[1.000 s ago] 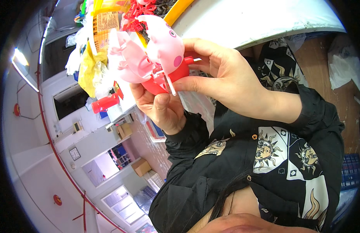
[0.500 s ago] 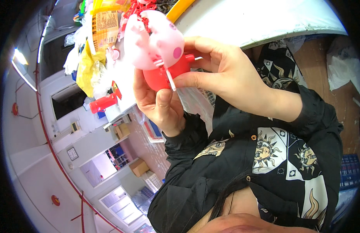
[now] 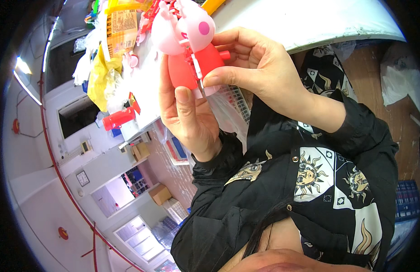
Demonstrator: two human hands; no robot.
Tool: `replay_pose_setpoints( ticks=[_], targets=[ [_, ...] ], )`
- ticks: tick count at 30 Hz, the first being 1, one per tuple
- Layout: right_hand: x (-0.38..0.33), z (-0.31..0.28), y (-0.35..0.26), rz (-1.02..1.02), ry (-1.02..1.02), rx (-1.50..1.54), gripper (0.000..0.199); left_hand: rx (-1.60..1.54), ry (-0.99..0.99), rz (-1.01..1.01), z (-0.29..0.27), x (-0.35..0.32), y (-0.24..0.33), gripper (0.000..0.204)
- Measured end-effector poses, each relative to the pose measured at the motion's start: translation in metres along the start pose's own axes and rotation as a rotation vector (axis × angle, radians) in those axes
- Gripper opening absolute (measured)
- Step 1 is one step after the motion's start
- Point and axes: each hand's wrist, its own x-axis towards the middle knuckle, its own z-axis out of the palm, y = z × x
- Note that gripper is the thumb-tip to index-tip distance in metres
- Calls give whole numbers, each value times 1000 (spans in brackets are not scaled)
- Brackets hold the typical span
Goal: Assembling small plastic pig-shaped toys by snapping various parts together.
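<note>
Above the table edge, both my hands hold a plastic pig figure (image 3: 212, 59) with a pink head and a red body. A split runs down its length between two halves, and a slim white piece (image 3: 196, 65) shows in that gap. My left hand (image 3: 189, 120) is wrapped round the left half, its thumb at the bottom and its fingers behind. From the right, my right hand (image 3: 273, 77) grips the other half, thumb tip low by the seam. Its other fingers are partly hidden behind the toy.
The white table (image 3: 309, 22) stretches behind my hands. Piled at the far left are red plastic pieces (image 3: 148, 20), an orange-yellow package (image 3: 121, 34) and a yellow bag (image 3: 99, 81). A red cylindrical item (image 3: 119, 119) sits near the table's left edge.
The figure has tipped so that its head is higher and more of the red body shows. The gap at the head looks narrower. Both hands have kept hold of it.
</note>
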Motion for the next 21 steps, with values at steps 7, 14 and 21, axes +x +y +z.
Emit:
replay_pose_setpoints(
  ticks=[7, 14, 21],
  targets=[
    [0, -5, -10, 79, -53, -53, 39, 31, -48, -1, 1, 3, 1, 53],
    [6, -6, -12, 60, -57, -16, 37, 292, -75, 107, 2, 11, -7, 54],
    [5, -5, -23, 78, -9, 30, 41, 563, -111, 230, 6, 6, -3, 49]
  ],
)
